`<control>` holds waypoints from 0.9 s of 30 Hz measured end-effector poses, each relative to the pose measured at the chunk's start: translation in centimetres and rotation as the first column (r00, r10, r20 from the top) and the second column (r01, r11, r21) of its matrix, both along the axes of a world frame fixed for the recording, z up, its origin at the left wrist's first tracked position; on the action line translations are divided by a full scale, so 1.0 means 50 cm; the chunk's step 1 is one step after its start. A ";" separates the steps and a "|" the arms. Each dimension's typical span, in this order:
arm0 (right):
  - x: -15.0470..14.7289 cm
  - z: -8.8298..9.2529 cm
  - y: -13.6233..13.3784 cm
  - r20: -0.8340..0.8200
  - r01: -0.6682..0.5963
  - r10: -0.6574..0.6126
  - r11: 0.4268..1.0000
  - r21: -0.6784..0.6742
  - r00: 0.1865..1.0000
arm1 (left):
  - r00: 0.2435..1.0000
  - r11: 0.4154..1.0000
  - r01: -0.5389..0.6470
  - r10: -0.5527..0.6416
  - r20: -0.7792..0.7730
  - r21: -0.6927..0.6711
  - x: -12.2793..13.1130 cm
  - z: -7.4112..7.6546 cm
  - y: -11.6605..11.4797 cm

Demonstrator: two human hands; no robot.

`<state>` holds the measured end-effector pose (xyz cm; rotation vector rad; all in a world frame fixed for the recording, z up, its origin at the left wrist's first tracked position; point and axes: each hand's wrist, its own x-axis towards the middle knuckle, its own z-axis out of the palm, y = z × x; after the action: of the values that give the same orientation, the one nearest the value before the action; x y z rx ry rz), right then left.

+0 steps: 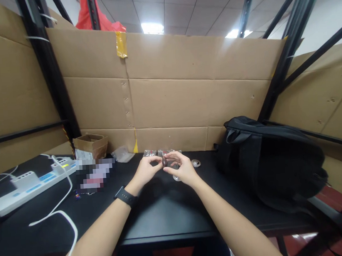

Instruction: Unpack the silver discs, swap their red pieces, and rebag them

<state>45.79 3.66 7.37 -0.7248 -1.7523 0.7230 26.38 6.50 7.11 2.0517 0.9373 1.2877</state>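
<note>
Between my two hands, above the dark table, is a small dark brown round piece (164, 161), seen nearly edge-on. My left hand (146, 170) pinches it from the left with thumb and fingertips. From the right, my right hand (183, 169) closes its thumb and fingers on the same piece. A shiny round metal part (176, 178) lies under my right hand, partly covered by it. Another round metal part (195, 163) rests on the table to the right. Behind my hands are several clear plastic packets (149, 153), their contents too small to make out.
A black bag (266, 164) stands on the right of the black table (167, 217). On the left are a white power strip (32, 188) with cables, a small open cardboard box (91, 145) and a plastic bag (123, 154). Cardboard walls (186, 100) enclose the back and sides.
</note>
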 end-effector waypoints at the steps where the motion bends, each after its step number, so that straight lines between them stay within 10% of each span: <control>1: 0.000 -0.001 0.001 -0.002 0.004 -0.004 1.000 0.000 1.000 | 1.000 1.000 -0.004 0.004 -0.004 0.008 0.000 0.000 0.000; 27: 0.009 -0.003 0.014 -0.001 0.154 -0.154 0.987 -0.035 0.988 | 0.993 0.999 -0.034 0.032 0.110 0.012 0.027 -0.014 -0.012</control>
<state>46.23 4.35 7.20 -0.8723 -1.6633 0.6504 27.73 5.91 6.41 1.9611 0.9184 1.4127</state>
